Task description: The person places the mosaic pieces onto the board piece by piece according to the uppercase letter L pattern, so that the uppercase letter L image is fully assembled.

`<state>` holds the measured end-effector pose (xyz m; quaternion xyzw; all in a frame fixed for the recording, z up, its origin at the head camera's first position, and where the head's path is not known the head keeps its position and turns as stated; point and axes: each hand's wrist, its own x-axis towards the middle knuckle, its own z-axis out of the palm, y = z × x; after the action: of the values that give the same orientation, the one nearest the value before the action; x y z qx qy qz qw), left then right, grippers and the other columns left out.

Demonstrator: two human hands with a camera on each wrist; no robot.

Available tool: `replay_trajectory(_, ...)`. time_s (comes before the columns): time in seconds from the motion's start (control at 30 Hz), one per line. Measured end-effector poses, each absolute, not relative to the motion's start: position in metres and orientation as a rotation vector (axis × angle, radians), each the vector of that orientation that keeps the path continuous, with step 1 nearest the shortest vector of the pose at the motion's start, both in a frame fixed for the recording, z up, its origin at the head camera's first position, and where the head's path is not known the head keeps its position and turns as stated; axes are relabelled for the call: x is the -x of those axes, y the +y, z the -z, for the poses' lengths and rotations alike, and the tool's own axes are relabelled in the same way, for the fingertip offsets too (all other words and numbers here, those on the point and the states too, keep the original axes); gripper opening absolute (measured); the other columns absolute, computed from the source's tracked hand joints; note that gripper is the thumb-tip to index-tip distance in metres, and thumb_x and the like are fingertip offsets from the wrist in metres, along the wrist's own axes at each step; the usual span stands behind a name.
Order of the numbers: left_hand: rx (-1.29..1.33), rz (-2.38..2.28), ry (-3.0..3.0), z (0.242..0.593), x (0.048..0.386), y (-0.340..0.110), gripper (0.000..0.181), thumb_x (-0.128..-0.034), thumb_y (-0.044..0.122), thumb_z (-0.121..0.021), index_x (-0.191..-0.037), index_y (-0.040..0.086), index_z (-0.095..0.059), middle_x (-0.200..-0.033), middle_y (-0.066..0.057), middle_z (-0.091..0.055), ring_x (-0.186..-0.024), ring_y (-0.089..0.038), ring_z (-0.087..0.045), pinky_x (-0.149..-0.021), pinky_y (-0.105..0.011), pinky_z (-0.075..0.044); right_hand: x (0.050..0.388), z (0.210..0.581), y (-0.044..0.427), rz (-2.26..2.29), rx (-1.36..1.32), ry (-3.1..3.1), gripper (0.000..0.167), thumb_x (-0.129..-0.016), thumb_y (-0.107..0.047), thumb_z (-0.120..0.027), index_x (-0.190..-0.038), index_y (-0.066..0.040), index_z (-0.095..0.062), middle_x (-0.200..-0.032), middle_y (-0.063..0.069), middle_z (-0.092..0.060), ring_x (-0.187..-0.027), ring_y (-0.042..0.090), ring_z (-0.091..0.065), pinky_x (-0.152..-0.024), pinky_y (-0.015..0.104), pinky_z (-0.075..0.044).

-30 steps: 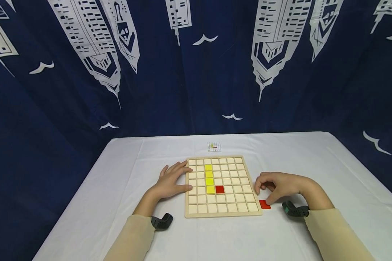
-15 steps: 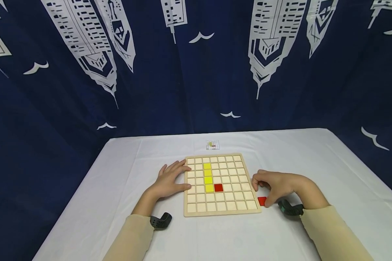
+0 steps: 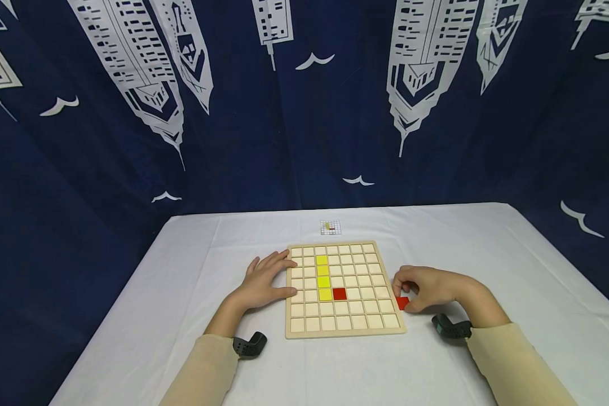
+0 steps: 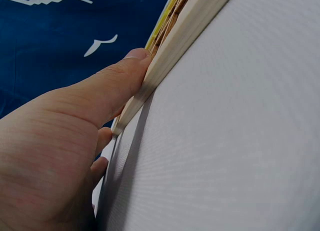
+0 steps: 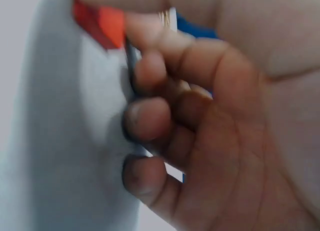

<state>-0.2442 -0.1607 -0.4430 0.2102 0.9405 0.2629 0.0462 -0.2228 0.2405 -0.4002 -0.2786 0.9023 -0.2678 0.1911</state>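
Observation:
A light wooden board with a grid of square cells (image 3: 345, 334) lies flat on the table. Several yellow tiles (image 3: 323, 270) form a column in it, and a red tile (image 3: 339, 294) sits beside the lowest one. My left hand (image 3: 266, 283) rests with spread fingers along the board's left edge; in the left wrist view, the thumb (image 4: 115, 83) touches the rim. Just off the board's right edge, my right hand (image 3: 428, 286) pinches a second red tile (image 3: 402, 303) between thumb and index finger. That tile (image 5: 102, 23) appears tilted and blurred in the right wrist view.
Behind the board lies a small printed card (image 3: 330, 227) with a coloured grid pattern. A white cloth (image 3: 345, 372) covers the table. Beyond the far edge hangs a dark blue curtain (image 3: 294, 141) with white buildings. Each wrist wears a black device (image 3: 251, 344).
The right hand has shifted slightly left and gripped the loose red tile, which has moved up and left along the board's right edge. The left hand stays at the left edge.

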Motion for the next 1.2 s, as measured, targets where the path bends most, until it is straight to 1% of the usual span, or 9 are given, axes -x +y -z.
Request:
replay_trajectory(0.17, -0.648, -0.815, 2.875, 0.443, 0.244, -0.161, 0.059, -0.0854, 0.047, -0.075, -0.138, 0.03, -0.053, -0.167, 0.001, -0.026, -0.156, -0.027, -0.018, -0.125, -0.06, 0.002, 0.225, 0.402, 0.24, 0.754, 0.779, 2.599, 0.028, -0.07, -0.003, -0.074, -0.093, -0.015, -0.062, -0.09, 0.0, -0.051, -0.074, 0.01, -0.046, -0.064, 0.019, -0.039)
replay_trajectory(0.47, -0.661, -0.822, 2.879, 0.443, 0.244, -0.161, 0.058, -0.0855, 0.046, -0.075, -0.137, 0.029, -0.054, -0.166, 0.001, -0.027, -0.156, -0.028, -0.02, -0.124, -0.061, 0.001, 0.229, 0.405, 0.244, 0.824, 0.76, 2.61, 0.027, -0.072, -0.003, -0.071, -0.096, -0.012, -0.064, -0.09, 0.002, -0.053, -0.076, 0.01, -0.047, -0.065, 0.019, -0.04)
replay_trajectory(0.77, -0.651, -0.811, 2.872, 0.445, 0.245, -0.162, 0.059, -0.0858, 0.047, -0.074, -0.139, 0.03, -0.053, -0.167, 0.002, -0.024, -0.157, -0.026, -0.017, -0.125, -0.059, 0.003, 0.233, 0.409, 0.243, 0.921, 0.745, 2.601, 0.025, -0.079, -0.008, -0.074, -0.1, -0.01, -0.063, -0.087, 0.002, -0.054, -0.075, 0.009, -0.047, -0.063, 0.02, -0.04)
replay_trajectory(0.97, -0.665, -0.821, 2.878, 0.445, 0.245, -0.161, 0.059, -0.0855, 0.047, -0.074, -0.138, 0.029, -0.054, -0.167, 0.001, -0.026, -0.156, -0.028, -0.019, -0.124, -0.061, 0.002, 0.233, 0.411, 0.238, 1.011, 0.769, 2.607, 0.024, -0.082, -0.008, -0.075, -0.102, -0.009, -0.062, -0.092, 0.003, -0.059, -0.079, 0.011, -0.05, -0.066, 0.02, -0.043)
replay_trajectory(1.2, -0.652, -0.809, 2.873, 0.445, 0.246, -0.162, 0.06, -0.0861, 0.047, -0.074, -0.139, 0.03, -0.053, -0.167, 0.003, -0.024, -0.157, -0.026, -0.016, -0.125, -0.058, 0.004, 0.233, 0.413, 0.227, 1.034, 0.78, 2.665, 0.023, -0.083, -0.008, -0.075, -0.103, -0.012, -0.064, -0.094, 0.002, -0.06, -0.078, 0.013, -0.05, -0.066, 0.019, -0.042)
